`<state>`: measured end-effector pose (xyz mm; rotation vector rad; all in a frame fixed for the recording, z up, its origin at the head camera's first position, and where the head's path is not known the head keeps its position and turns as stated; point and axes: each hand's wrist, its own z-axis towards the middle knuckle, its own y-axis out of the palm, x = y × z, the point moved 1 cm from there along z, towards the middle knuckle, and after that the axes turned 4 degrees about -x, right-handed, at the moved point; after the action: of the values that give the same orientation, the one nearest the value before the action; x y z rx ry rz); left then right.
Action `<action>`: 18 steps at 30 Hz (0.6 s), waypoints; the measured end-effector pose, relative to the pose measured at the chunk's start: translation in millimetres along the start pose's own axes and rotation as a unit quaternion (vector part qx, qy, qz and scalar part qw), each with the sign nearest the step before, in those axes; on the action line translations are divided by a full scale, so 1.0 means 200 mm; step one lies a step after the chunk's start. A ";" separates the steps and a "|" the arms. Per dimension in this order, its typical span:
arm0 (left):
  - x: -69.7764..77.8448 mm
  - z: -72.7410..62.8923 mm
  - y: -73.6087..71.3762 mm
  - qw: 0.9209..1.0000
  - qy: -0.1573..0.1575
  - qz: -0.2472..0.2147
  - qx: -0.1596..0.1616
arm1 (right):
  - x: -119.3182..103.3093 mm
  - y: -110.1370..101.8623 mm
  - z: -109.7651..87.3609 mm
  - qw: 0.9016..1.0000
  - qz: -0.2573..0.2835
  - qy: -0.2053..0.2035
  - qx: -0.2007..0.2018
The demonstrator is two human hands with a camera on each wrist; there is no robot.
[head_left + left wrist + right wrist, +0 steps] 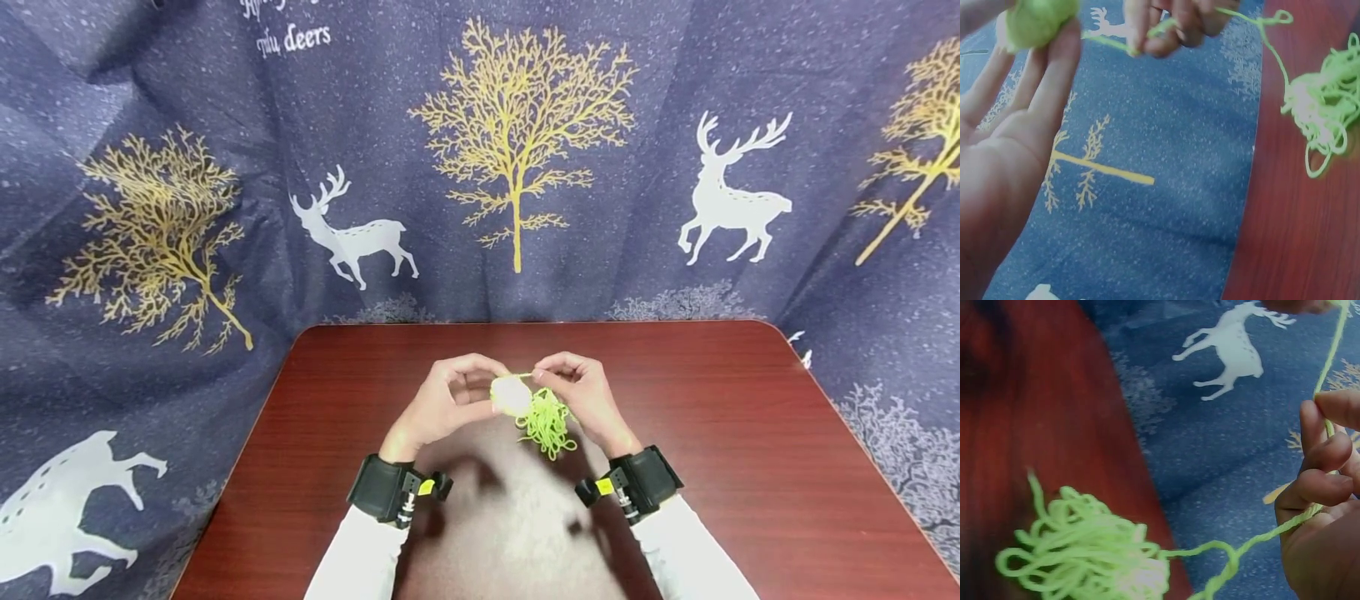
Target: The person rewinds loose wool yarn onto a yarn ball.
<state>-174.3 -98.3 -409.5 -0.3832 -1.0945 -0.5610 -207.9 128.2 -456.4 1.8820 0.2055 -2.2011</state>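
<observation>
A ball of yellow-green yarn (512,396) is held between the thumb and fingers of my left hand (448,398); the left wrist view shows the ball (1040,20) at the fingertips. From it a taut strand runs to my right hand (587,396), which pinches the strand (1333,353) between thumb and forefinger. In the right wrist view the strand passes on through the curled fingers (1325,487) and leaves below them. It leads to a loose, looped heap of the same yarn (549,425) on the table, just below and between my hands.
The reddish-brown table (337,400) extends around both hands, with a bright patch of light at its near middle. Behind it hangs a dark blue cloth (465,283) printed with deer and trees. Black straps with small cameras (386,487) sit on both wrists.
</observation>
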 end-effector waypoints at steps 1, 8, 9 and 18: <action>0.00 0.00 0.00 1.000 0.008 -0.005 0.021 | 0.01 0.01 -0.01 1.000 -0.006 0.002 -0.006; -0.05 0.04 0.01 0.981 0.028 -0.046 0.188 | 0.04 0.09 -0.07 0.994 -0.087 -0.020 -0.057; -0.06 0.05 0.02 0.976 0.027 -0.047 0.212 | 0.03 0.10 -0.08 0.993 -0.099 -0.024 -0.062; -0.09 0.07 0.00 0.933 0.021 0.044 0.355 | -0.17 0.17 -0.17 0.979 -0.182 -0.065 -0.068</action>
<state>-190.4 -85.4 -420.1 0.2128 -1.1549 -0.0661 -162.1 107.7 -427.2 1.7286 0.7086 -2.4575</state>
